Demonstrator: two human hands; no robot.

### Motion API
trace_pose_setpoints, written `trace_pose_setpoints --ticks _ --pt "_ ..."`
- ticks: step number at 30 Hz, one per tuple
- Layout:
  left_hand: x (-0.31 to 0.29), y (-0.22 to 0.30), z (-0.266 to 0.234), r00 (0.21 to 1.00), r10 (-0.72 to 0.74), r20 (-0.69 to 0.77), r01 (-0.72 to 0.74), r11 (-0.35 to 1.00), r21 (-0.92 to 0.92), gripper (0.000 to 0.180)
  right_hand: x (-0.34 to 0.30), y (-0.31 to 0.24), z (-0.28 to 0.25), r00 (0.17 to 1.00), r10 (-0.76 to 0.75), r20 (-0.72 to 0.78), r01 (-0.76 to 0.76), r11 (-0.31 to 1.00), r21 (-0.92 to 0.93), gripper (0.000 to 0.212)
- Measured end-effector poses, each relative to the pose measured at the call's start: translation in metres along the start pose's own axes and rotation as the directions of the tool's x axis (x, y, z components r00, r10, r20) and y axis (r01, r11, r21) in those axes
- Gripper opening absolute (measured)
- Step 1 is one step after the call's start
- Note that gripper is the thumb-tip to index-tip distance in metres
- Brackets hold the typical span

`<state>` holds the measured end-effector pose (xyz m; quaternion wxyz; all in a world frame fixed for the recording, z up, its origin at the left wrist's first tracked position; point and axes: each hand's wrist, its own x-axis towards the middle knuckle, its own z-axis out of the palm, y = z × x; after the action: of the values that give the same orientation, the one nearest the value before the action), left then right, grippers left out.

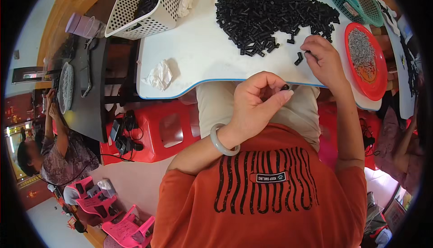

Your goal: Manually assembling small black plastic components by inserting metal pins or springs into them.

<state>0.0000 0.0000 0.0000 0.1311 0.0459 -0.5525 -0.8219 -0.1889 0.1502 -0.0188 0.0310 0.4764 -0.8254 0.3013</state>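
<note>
Black pieces lie heaped on the white worktop. The left hand pinches one; whether the right hand grips another is unclear. A red stool and pink chairs stand leftward.

L hand nearer torso, fingers pinched — R hand farther fwd, fingers bent.

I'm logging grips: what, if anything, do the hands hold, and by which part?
The left hand pinches a black piece behind its exposed end. At the right hand, a dark bit shows; whether it's held cannot be told.
</note>
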Motion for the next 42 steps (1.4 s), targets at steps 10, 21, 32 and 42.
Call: trace_pose_setpoints --ticks 10,21,32,42 --pt "0.005 0.002 0.003 0.997 -0.007 -0.071 0.006 1.000 -0.007 0.010 0.003 -0.011 0.002 0.998 -0.069 0.000 0.069 0.997 0.022 0.008" --pt "0.003 -0.001 0.006 0.998 -0.049 -0.048 0.048 0.998 -0.039 0.011 0.028 -0.003 0.013 0.994 0.004 -0.105 -0.001 1.000 0.029 0.013" --pt "0.004 0.000 0.005 0.998 -0.002 -0.066 0.000 1.000 -0.029 0.011 0.017 -0.007 0.001 0.995 -0.069 0.070 0.072 0.997 -0.039 0.013" --pt "0.004 0.001 0.007 0.998 0.002 -0.059 -0.003 1.000 -0.021 0.011 0.024 -0.001 -0.005 0.985 0.068 0.156 -0.086 0.990 0.112 0.013"
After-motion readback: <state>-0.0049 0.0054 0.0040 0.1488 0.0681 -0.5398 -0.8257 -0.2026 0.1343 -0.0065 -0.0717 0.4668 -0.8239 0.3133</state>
